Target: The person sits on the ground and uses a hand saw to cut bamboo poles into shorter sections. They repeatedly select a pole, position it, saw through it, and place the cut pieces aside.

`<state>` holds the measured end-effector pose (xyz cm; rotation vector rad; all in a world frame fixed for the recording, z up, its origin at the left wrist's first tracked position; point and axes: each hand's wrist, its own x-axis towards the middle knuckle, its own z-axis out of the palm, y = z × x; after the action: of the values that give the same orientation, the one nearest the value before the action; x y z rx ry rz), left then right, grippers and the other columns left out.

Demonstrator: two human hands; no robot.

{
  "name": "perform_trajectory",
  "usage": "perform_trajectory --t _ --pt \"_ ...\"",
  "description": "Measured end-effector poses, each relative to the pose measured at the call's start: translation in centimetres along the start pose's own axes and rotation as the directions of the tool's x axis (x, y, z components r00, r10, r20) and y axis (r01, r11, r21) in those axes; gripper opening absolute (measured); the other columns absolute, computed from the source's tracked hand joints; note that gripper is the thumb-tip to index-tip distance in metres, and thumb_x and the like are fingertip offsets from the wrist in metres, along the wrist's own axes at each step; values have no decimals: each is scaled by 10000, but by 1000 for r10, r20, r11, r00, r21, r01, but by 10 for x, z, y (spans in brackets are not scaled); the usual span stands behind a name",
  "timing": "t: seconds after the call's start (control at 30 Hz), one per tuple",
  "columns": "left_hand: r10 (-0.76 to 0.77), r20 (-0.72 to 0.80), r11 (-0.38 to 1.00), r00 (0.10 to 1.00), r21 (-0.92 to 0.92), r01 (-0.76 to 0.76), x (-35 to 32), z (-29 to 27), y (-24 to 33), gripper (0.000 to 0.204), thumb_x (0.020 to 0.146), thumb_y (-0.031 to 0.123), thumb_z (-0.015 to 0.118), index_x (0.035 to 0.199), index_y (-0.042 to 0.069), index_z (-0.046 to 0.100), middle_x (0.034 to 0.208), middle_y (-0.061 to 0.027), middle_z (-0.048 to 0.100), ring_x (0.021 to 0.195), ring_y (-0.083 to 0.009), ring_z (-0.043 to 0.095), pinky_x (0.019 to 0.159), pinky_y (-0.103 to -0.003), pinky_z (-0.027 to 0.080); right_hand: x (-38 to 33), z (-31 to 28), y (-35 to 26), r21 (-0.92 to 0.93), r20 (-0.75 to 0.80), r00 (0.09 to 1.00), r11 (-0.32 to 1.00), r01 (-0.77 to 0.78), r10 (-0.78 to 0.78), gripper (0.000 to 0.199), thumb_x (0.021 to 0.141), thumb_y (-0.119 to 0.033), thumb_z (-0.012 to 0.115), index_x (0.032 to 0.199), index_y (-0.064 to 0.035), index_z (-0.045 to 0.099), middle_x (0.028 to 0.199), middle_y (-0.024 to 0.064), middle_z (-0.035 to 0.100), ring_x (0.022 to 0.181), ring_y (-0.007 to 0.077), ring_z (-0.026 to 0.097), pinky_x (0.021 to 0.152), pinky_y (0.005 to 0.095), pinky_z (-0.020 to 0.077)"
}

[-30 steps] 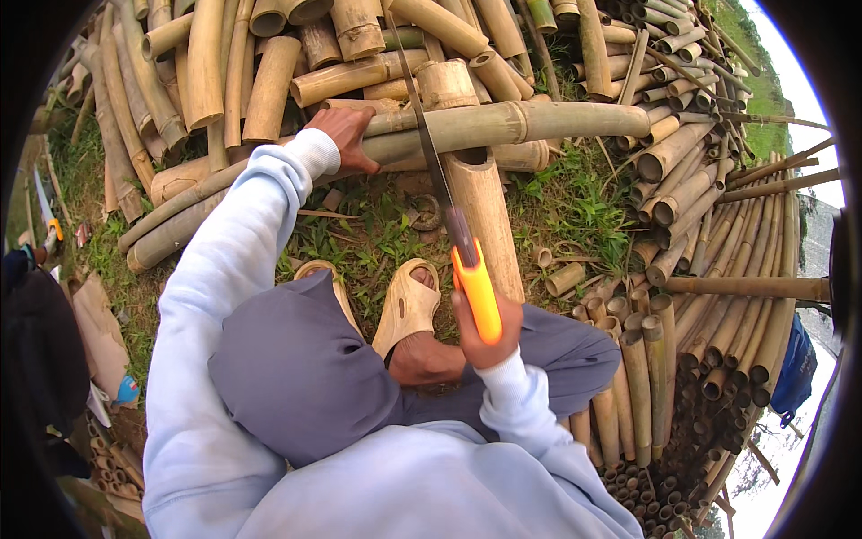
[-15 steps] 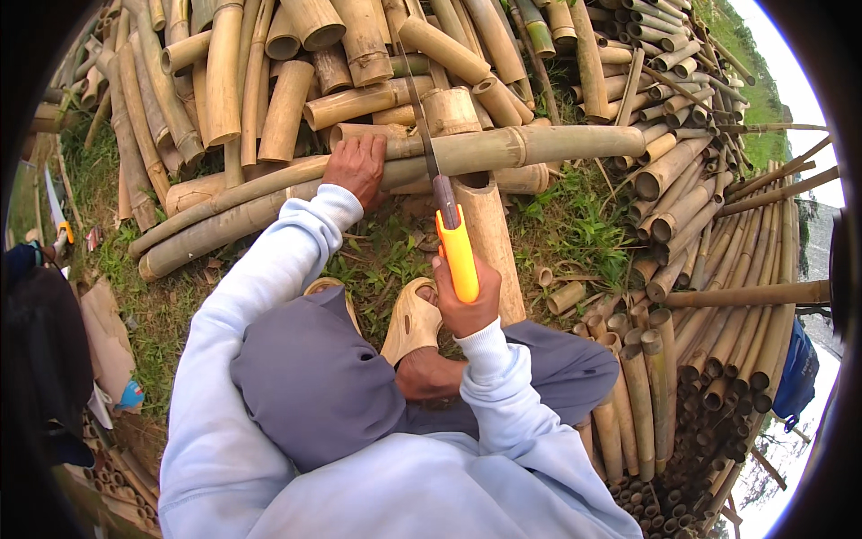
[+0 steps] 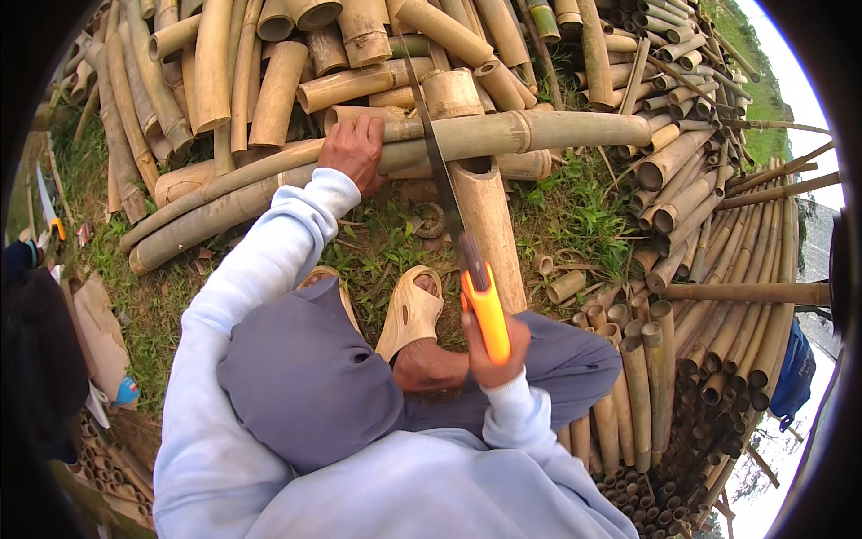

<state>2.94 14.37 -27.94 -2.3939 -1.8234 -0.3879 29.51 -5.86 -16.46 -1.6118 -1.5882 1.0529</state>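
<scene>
A long bamboo pole (image 3: 588, 130) lies crosswise in front of me, with a thinner one (image 3: 220, 187) alongside its left part. My left hand (image 3: 353, 154) is closed over the poles left of the saw, fingers on the far side. My right hand (image 3: 503, 364) is wrapped around the orange handle of a hand saw (image 3: 486, 310), low in front of my knee. Its long blade slants up and away, crossing the pole to the right of my left hand. How deep the blade sits in the pole I cannot tell. A thick bamboo section (image 3: 489, 234) slopes beneath the pole.
Cut bamboo pieces (image 3: 278, 94) are heaped beyond the pole, with more stacks (image 3: 682, 189) at the right. Upright pieces (image 3: 636, 391) stand by my right knee. My sandalled feet (image 3: 411, 314) rest on grass. Another person's dark sleeve (image 3: 22, 260) and a second saw (image 3: 49, 207) show at far left.
My right hand has drawn the saw toward me and slightly right, so more of the blade shows on the near side of the pole. My left hand keeps its grip.
</scene>
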Motion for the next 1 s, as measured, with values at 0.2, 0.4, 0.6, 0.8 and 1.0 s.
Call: perform_trajectory --t 0.2,0.4,0.6,0.8,1.0 --pt "-4 34 1000 999 -14 4 8 -3 -3 732 572 318 920 1141 55 543 1042 -115 576 943 -298 621 862 -403 511 32 29 2 26 -49 998 998 49 -48 125 930 -92 731 956 14 671 686 109 635 604 182 658 574 325 504" --pt "-23 39 1000 999 6 23 -2 -3 -5 763 575 337 929 1165 51 540 1047 -113 578 963 -300 620 878 -407 510 -113 -35 -5 -110 20 1000 994 -19 21 318 887 -26 718 1202 21 715 835 157 738 723 269 752 674 335 570" --pt "-9 31 1000 999 -11 9 9 0 8 711 586 326 904 1136 61 542 1028 -111 580 960 -298 623 867 -413 512 79 29 -16 194 -41 998 979 57 -50 147 966 -93 695 896 21 633 632 73 606 535 171 592 530 329 461" --pt "-19 49 999 999 -26 21 4 -3 -6 701 592 320 884 1140 45 544 1022 -121 578 950 -311 619 866 -418 511 -37 2 1 26 -22 1000 999 18 -18 225 908 -72 730 1116 14 715 827 168 721 680 287 724 655 352 555" --pt "5 -8 1000 1000 -12 -5 2 1 -2 698 580 311 882 1131 42 549 1013 -125 574 939 -310 612 855 -410 509 -46 -14 6 -77 -31 990 988 137 -140 230 901 -34 692 1118 36 723 827 180 729 724 293 747 681 349 570"
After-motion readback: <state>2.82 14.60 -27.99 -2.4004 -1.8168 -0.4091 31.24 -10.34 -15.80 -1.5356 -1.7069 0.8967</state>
